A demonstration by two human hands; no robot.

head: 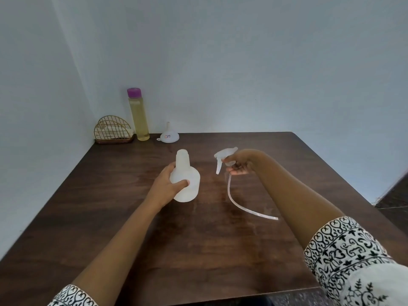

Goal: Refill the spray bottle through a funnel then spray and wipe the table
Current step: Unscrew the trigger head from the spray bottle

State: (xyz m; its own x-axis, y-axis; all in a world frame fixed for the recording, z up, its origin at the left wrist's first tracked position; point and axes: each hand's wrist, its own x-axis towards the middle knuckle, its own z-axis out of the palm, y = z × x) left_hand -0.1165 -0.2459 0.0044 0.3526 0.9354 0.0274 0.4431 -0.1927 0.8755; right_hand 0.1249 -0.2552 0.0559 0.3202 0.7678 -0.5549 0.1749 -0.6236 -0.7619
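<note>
My left hand [169, 184] grips the white spray bottle [187, 173], which stands upright on the dark wooden table [132, 228] with its neck uncapped. To its right, my right hand [241, 163] holds the white trigger sprayer head [223, 156] above the table. Its clear dip tube [240, 205] hangs down and curves onto the tabletop toward me. A white funnel [169, 134] rests upside down at the back of the table. Beside it stands a tall clear bottle [138, 114] of yellow liquid with a purple cap.
A gold wire holder [112, 130] with a folded cloth inside sits in the far left corner against the wall. The table's right edge [344, 184] runs diagonally, with dark floor beyond it. Walls close in behind and on the left.
</note>
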